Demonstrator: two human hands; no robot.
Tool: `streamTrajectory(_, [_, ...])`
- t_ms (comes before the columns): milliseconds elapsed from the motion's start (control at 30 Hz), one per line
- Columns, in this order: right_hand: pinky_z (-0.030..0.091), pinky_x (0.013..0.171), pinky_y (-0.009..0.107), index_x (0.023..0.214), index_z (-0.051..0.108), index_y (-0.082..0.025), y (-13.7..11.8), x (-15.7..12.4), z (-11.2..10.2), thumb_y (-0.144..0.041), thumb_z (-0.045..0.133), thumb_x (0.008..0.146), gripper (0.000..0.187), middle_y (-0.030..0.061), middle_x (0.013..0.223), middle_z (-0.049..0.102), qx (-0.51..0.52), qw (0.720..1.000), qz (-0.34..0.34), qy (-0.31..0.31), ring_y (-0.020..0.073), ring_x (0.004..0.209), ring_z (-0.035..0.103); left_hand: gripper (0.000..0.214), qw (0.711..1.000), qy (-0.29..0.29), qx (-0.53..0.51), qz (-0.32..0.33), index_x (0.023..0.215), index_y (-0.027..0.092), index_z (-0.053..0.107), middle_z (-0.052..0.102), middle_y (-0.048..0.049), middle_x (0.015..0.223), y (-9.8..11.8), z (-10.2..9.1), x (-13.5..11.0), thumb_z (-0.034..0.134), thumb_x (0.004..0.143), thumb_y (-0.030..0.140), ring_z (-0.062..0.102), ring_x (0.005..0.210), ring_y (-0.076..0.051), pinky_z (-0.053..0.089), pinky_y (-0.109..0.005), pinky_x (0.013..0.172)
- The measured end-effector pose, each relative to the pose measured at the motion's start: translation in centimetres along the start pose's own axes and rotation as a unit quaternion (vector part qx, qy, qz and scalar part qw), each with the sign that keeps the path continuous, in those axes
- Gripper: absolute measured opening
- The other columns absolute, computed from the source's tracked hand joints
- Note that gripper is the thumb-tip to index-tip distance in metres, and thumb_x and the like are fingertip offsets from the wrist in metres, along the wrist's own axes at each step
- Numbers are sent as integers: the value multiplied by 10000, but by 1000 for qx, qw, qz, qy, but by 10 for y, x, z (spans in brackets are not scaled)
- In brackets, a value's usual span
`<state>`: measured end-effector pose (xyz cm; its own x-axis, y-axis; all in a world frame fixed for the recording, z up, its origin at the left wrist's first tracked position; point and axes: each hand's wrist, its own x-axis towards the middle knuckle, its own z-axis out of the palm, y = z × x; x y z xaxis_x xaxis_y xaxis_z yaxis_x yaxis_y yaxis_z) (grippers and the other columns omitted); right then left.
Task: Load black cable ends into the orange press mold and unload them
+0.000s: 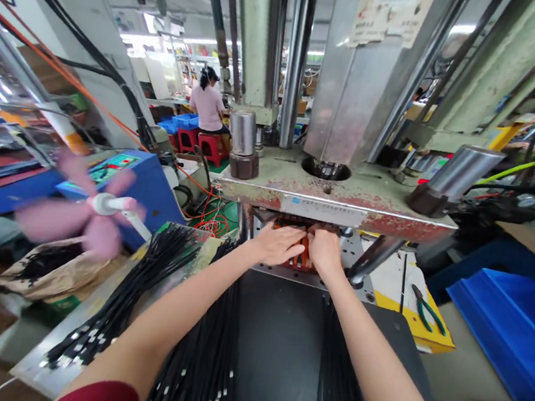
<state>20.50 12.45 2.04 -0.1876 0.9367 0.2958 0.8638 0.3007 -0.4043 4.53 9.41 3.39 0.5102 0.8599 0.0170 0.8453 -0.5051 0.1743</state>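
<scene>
Under the press's upper plate (253,192), both of my hands reach to an orange-red mould (306,262) set on a metal base. My left hand (279,244) lies flat over the mould's left part, fingers stretched out and thumb apart. Close beside it, my right hand (326,250) has its fingers curled down at the mould's back right; what they pinch is hidden. Black cables (213,343) with pale connector ends hang in a bunch below my left forearm. Another bundle of black cables (341,372) runs under my right forearm.
A spinning pink fan (101,203) stands at left, near a further cable bundle (140,282). Green-handled pliers (424,309) lie on a yellow-edged surface at right, before a blue bin (505,327). A person (208,105) sits in the background.
</scene>
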Motion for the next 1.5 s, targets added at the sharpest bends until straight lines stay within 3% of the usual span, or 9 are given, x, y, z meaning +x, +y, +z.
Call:
streamTrajectory(100, [391,728,299,823,663,-175,0,-11,-2,-239,569,848,117,88,829,632,-24,999,-34,-25,214,800,597,518,998,-35,-19,-54,1230,164,572,551,-100,1322,-11,-7,40,194,986,419,518,1212,-236,395,-396,1022])
streamTrajectory(267, [401,752,294,825,650,-171,-3,-5,-6,-289,585,862,139,72,813,630,-37,998,-43,-28,209,829,588,430,997,17,-27,-72,1214,130,555,585,-124,1263,-12,-15,71,270,983,355,555,1144,-218,406,-322,983])
streamTrajectory(467, [439,711,329,975,619,-148,50,-67,-29,-327,480,923,232,125,912,651,-83,996,-11,44,242,811,623,457,988,131,9,-77,1329,147,428,554,-118,1267,-10,14,-20,193,1000,359,495,1202,-201,379,-316,1014])
streamTrajectory(567, [405,580,360,809,629,-176,88,-118,-31,-440,464,914,328,140,733,654,-189,973,97,-92,310,672,637,381,956,140,90,-240,1107,106,565,605,-180,1079,-19,39,-74,315,964,357,564,1073,-294,465,-372,848])
streamTrajectory(700, [396,600,325,731,599,-233,108,-147,-25,-362,490,876,222,56,693,672,-80,970,90,-210,286,748,661,263,929,56,87,-356,1000,102,578,633,-172,948,-35,52,-98,396,920,275,634,895,-312,473,-370,713])
streamTrajectory(867, [393,572,313,758,560,-240,97,-141,-34,-384,459,835,192,13,642,646,2,990,110,-86,235,612,624,280,926,148,65,-340,937,187,613,641,-81,912,-34,31,-97,377,941,338,633,841,-237,453,-313,700])
streamTrajectory(1033, [449,561,265,1135,539,-191,46,-145,-48,-388,516,850,346,5,726,615,221,971,-32,-89,162,573,560,240,921,306,-59,-235,973,156,655,647,-63,833,-6,-1,-103,453,898,260,588,820,-195,441,-298,743])
streamTrajectory(1200, [416,554,234,887,628,-203,-12,-146,-66,-353,462,944,231,21,751,627,277,945,-120,-124,153,657,576,195,866,264,-421,-61,951,129,644,588,-3,690,43,-33,-100,530,872,266,521,587,-85,422,-185,557])
streamTrajectory(1500, [368,581,219,728,529,-188,-31,-137,-76,-316,444,954,274,-18,653,523,350,928,-117,-56,122,594,473,227,824,195,-528,59,743,111,624,506,2,721,82,-58,-74,557,877,281,564,495,-52,486,-161,480])
